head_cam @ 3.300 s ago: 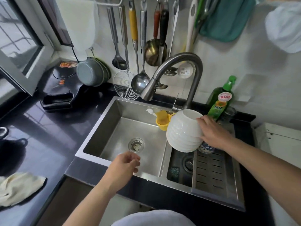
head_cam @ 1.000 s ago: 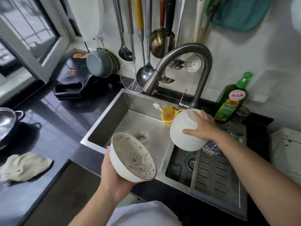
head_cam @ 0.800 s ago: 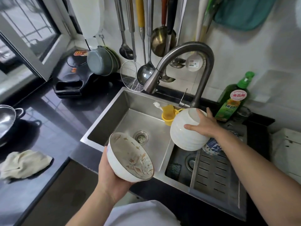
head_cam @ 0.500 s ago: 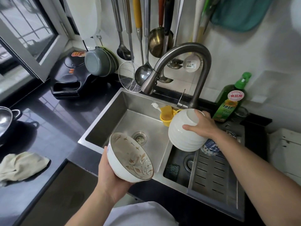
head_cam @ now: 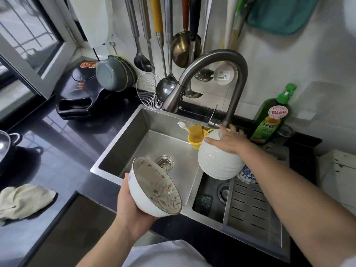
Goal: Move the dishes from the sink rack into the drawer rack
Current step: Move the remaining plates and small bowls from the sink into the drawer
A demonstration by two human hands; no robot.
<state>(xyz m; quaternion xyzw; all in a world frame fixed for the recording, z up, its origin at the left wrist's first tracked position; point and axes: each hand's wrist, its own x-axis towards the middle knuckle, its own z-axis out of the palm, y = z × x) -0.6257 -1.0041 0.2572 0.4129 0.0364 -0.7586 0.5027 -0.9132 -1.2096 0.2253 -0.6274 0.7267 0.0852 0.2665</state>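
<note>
A: Our left hand (head_cam: pixel 128 214) cups the floral bowl (head_cam: pixel 155 187) from beneath, fingers curled round its underside, tilted so we see inside, held over the near edge of the sink (head_cam: pixel 146 132).

B: And our right hand (head_cam: pixel 228 141) lies spread over the upturned stack of white bowls (head_cam: pixel 218 162), fingers curving round the foot; the stack stands on the far end of the sink rack (head_cam: pixel 250 209).

A: We should close thumb and fingers well down the sides before lifting; glazed bowls nested together could slip apart.

B: Lift straight up, too. The faucet (head_cam: pixel 215 74) arches right above, and a blue patterned bowl (head_cam: pixel 247 175) sits touching the stack on its right.

A: The yellow cup (head_cam: pixel 196 136) hangs just to the left, so we shouldn't swing that way.

B: The drawer rack isn't in view; we judge it lies below the counter (head_cam: pixel 57 151), so we carry both loads low and level.
</note>
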